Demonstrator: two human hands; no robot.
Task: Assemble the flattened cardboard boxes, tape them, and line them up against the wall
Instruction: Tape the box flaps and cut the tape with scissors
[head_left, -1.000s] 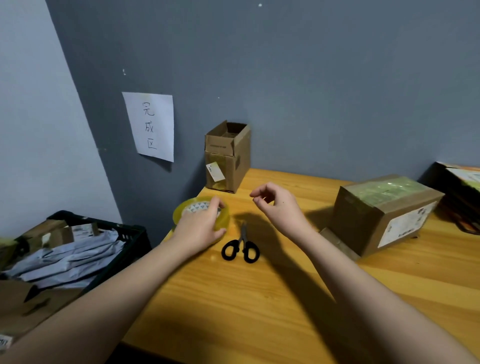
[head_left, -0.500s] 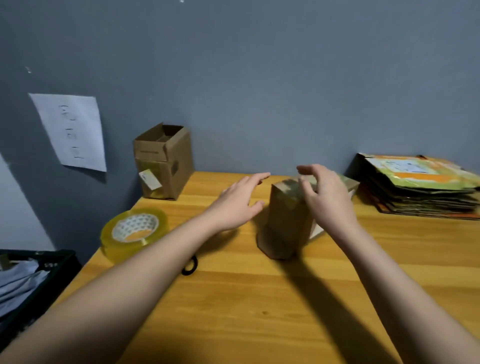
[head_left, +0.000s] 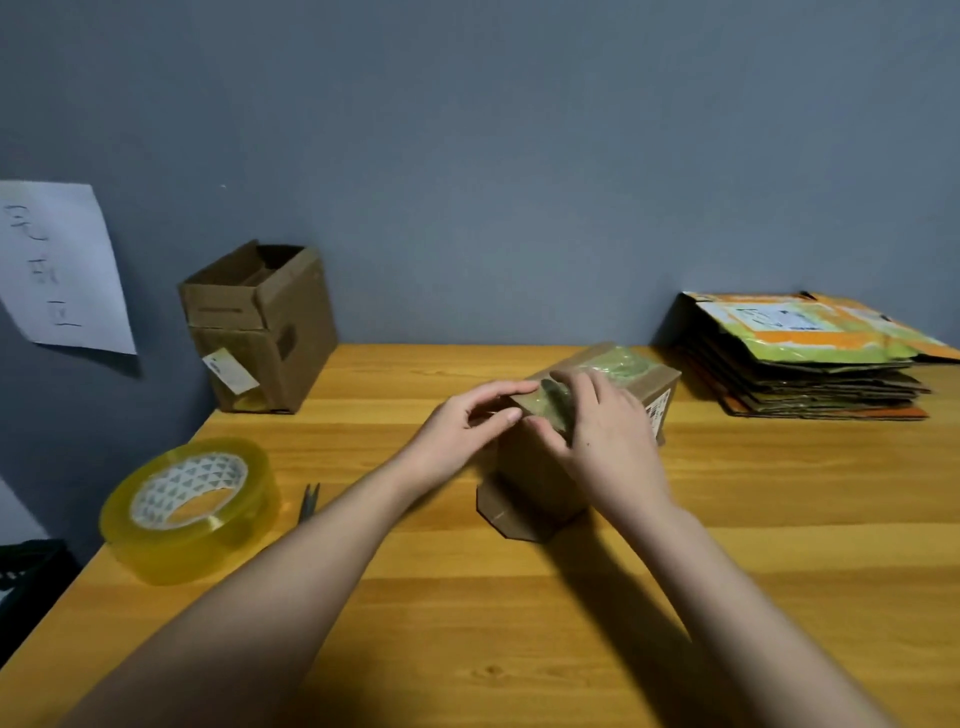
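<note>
A small brown cardboard box with greenish tape across its top stands in the middle of the wooden table. My left hand touches its near top corner with straight fingers. My right hand lies over the top edge, thumb and fingers curled round it. An assembled box with an open top stands against the wall at the back left. A stack of flattened boxes lies at the back right. A roll of clear yellowish tape sits at the front left.
Scissor tips show beside the tape roll, the handles hidden under my left forearm. A white paper sheet with handwriting hangs on the grey wall. A black crate's corner sits past the table's left edge.
Both hands left the tape roll and scissors and came onto the taped box. My view swung right, bringing the stack of flattened boxes into sight.
</note>
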